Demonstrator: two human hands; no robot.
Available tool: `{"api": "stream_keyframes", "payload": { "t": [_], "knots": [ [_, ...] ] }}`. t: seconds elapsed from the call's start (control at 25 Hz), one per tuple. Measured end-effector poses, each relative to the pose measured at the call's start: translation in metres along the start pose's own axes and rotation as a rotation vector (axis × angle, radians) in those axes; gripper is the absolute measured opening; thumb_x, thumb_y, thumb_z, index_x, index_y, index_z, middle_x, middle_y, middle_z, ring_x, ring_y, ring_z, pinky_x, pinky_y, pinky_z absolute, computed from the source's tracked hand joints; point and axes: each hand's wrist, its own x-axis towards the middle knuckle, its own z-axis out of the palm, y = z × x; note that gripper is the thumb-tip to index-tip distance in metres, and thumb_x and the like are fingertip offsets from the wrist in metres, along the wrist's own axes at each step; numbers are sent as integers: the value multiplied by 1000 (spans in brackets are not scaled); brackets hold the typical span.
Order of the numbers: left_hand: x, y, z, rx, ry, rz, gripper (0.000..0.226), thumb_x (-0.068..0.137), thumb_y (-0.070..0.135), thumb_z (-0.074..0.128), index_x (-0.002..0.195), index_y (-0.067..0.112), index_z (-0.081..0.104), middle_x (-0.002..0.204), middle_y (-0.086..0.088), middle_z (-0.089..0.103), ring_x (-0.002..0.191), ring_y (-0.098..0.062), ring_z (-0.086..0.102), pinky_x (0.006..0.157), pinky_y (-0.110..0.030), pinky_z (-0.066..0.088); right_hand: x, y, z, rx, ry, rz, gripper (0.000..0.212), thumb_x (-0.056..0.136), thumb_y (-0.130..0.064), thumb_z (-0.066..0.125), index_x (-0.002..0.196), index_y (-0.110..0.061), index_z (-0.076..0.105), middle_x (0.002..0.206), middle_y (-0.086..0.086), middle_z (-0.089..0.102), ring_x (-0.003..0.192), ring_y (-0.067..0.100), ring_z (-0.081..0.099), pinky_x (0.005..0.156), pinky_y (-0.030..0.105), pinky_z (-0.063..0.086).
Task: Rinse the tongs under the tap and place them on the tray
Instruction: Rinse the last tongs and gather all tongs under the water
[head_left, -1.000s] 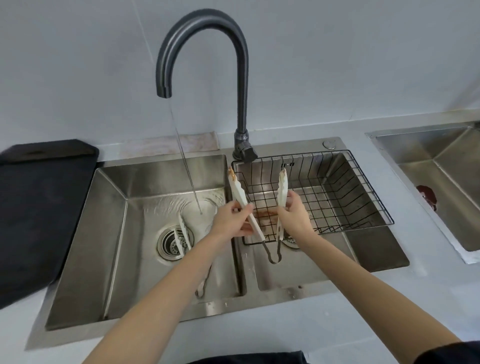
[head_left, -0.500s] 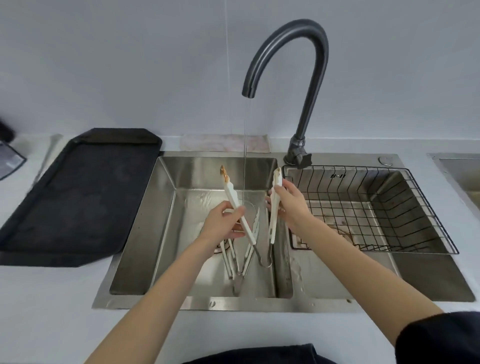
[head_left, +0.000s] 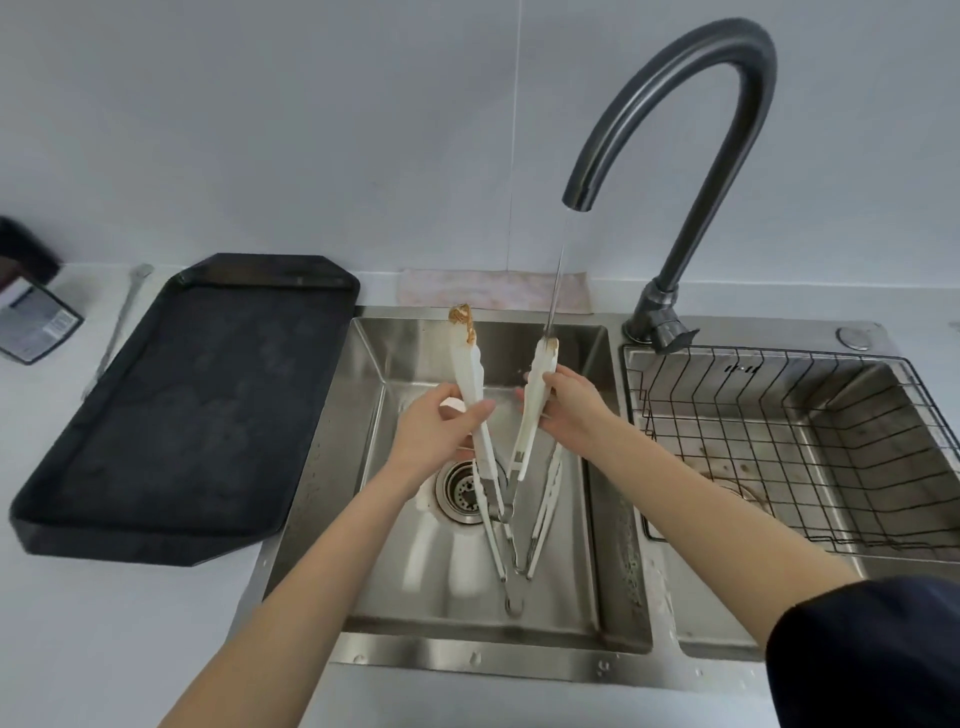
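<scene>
White tongs (head_left: 470, 374) with brown smears on the tips are held spread in a V over the left sink basin (head_left: 587, 519). My left hand (head_left: 434, 434) grips the left arm and my right hand (head_left: 569, 408) grips the right arm. A thin stream of water from the dark curved tap (head_left: 691, 130) lands on the tip of the right arm. A second pair of tongs (head_left: 535, 535) lies on the basin floor beside the drain (head_left: 460, 491). The black tray (head_left: 182, 410) sits on the counter left of the sink.
A black wire basket (head_left: 779, 447) fills the right basin. A pink cloth (head_left: 493, 291) lies behind the sink. At the far left are a thin metal utensil (head_left: 117, 327) and a dark packet (head_left: 34, 325) on the white counter.
Both hands carried the tongs left from over the wire basket to above the left basin and under the running water. The view swung left, showing the whole tray.
</scene>
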Motion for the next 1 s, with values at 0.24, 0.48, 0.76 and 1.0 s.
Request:
{"api": "stream_keyframes", "payload": {
  "t": [0.24,0.48,0.76,1.0],
  "knots": [
    [21,7,-7,49,15,18,16,84,29,65,86,14,58,68,-3,66,45,1,63,51,-20,58,23,6,10,80,13,76,37,98,-4,33,133,6,39,93,16,58,79,21,58,104,42,42],
    [25,-1,-6,-171,15,-145,20,89,31,57,83,12,55,70,-2,61,45,-3,62,50,-23,58,39,3,6,120,-2,122,23,96,-28,45,84,-10,50,61,2,42,54,12,43,65,26,47],
    [17,-22,2,-299,30,-314,21,96,25,41,84,13,53,66,-4,54,52,-12,60,40,-20,50,29,-14,7,254,-163,75,19,91,-10,49,72,-8,49,46,0,52,50,11,53,71,23,52],
    [14,-25,12,-333,-42,-345,22,97,24,39,91,11,55,67,-3,56,44,-6,63,41,-19,50,19,-24,22,233,-105,67,31,92,-43,48,77,-16,51,43,-6,47,30,3,43,36,12,41]
  ]
}}
